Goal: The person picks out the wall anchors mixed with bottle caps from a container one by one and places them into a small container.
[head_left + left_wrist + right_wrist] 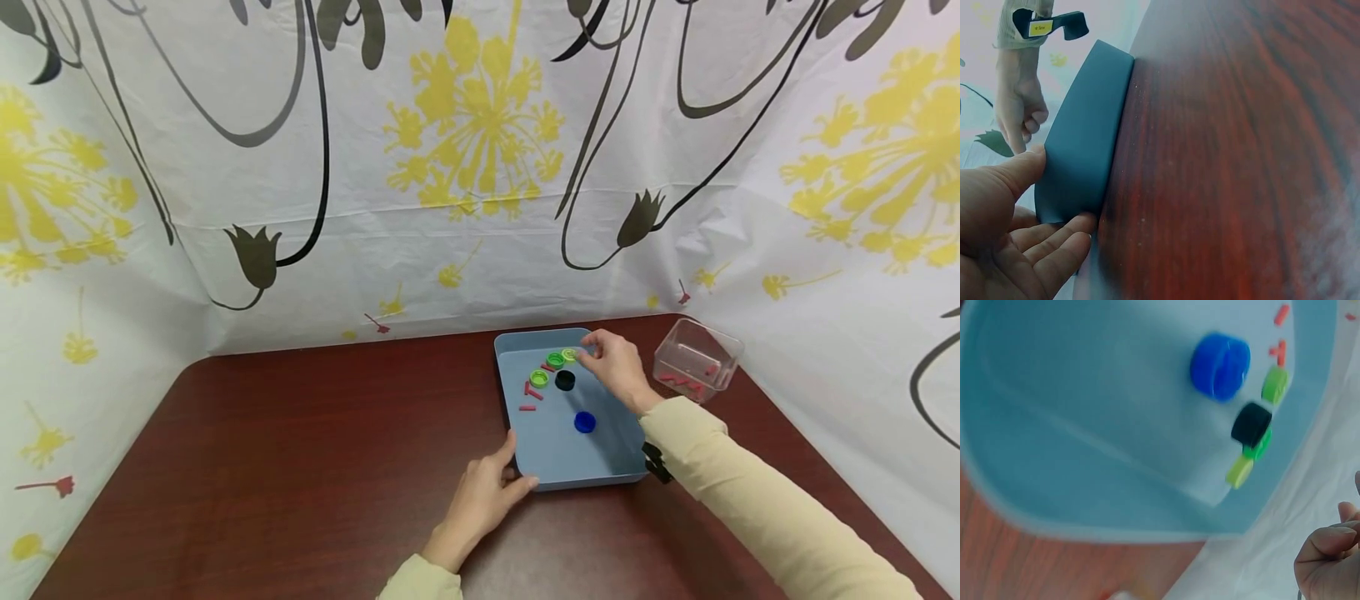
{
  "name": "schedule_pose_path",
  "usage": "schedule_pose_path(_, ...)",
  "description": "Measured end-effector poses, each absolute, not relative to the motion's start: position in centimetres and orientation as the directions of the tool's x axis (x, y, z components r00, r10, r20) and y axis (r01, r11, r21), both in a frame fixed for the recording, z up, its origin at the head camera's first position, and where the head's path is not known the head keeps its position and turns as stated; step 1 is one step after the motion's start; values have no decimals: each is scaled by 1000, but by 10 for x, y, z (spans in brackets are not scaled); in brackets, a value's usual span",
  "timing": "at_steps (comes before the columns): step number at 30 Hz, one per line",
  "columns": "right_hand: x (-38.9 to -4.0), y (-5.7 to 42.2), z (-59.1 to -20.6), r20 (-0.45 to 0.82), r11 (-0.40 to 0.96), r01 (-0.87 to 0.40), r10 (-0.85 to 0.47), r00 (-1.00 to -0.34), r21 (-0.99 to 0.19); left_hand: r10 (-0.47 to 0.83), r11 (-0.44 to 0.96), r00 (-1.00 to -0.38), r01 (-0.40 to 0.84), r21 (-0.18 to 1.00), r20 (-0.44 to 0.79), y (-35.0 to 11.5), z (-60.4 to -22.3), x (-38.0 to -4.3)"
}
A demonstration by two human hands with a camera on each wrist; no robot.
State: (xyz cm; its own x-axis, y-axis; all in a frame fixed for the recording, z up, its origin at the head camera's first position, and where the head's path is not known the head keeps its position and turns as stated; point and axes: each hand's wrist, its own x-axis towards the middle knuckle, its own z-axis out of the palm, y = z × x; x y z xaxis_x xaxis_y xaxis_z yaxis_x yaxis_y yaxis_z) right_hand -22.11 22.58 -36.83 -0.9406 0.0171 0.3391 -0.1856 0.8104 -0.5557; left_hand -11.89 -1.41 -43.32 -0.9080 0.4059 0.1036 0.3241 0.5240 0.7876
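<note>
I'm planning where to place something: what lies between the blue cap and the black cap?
In the head view, only bare tray lies between the blue cap and black cap.

Table: a dark reddish-brown top (300, 467) with streaky wood grain, its far corners rounded, a pale sheen of reflected light toward the near side.
Tray: a blue-grey, shallow rectangular tray (551, 458) with raised walls and rounded corners, set on the table's right half; its far end is near the table's back edge.
Clear box: an open-topped, see-through plastic container (688, 343) standing upright on the wood, right of the tray and just apart from it, close to the table's far right corner.
</note>
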Motion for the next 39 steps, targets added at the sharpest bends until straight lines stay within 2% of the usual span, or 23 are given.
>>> schedule_pose_path(12, -205, 193, -388, 207, 807, -198, -96, -974, -556, 411, 517, -905, 327, 791, 105, -14, -432, -120)
schedule_pose_path(18, -202, 175, -396, 99, 827, -150, -115, -988, -541, 408, 516, -905, 338, 787, 121, -15, -432, -121)
schedule_pose_path(27, -201, 160, -409, -10, 849, -56, -72, -997, -526, 416, 505, -903, 328, 798, 108, -15, -433, -120)
schedule_pose_path(39, -202, 148, -422, -19, 909, -1, -10, -1000, -418, 416, 506, -901, 342, 792, 124, -15, -434, -120)
